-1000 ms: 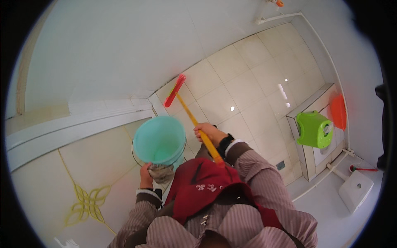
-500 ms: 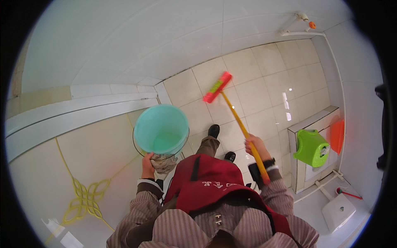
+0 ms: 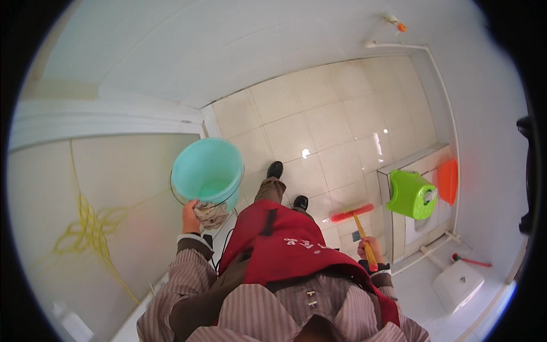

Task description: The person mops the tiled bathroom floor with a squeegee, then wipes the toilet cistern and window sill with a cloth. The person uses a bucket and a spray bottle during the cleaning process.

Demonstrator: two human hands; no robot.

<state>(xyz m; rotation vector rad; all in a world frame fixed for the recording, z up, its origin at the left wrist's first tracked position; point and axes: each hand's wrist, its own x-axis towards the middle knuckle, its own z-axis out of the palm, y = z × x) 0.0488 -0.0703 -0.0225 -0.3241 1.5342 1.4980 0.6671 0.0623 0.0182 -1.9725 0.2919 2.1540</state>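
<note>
My left hand (image 3: 191, 216) is closed on a crumpled grey-beige cloth (image 3: 212, 215) at the near rim of a turquoise bucket (image 3: 208, 165). The bucket's thin wire handle runs down along its rim to this hand. Inside, the bucket looks bare down to its bottom. My right hand (image 3: 373, 249) grips the yellow pole of a long-handled floor brush (image 3: 360, 227) close to its top end. The brush's red head is down by the tiled floor, just left of a low ledge. The pole looks short because it stands steeply toward me.
On the ledge (image 3: 385, 222) at the right sit a green plastic stool (image 3: 411, 194) and an orange basin (image 3: 448, 181). A white cistern (image 3: 458, 286) and a red-handled brush (image 3: 474, 261) are at the lower right. White pipes (image 3: 452, 119) follow the wall. A patterned door (image 3: 114, 188) stands left.
The floor brush has swung from the far middle of the floor back to my right side, close to the ledge. My left hand keeps the cloth at the bucket. The whole view has shifted slightly.
</note>
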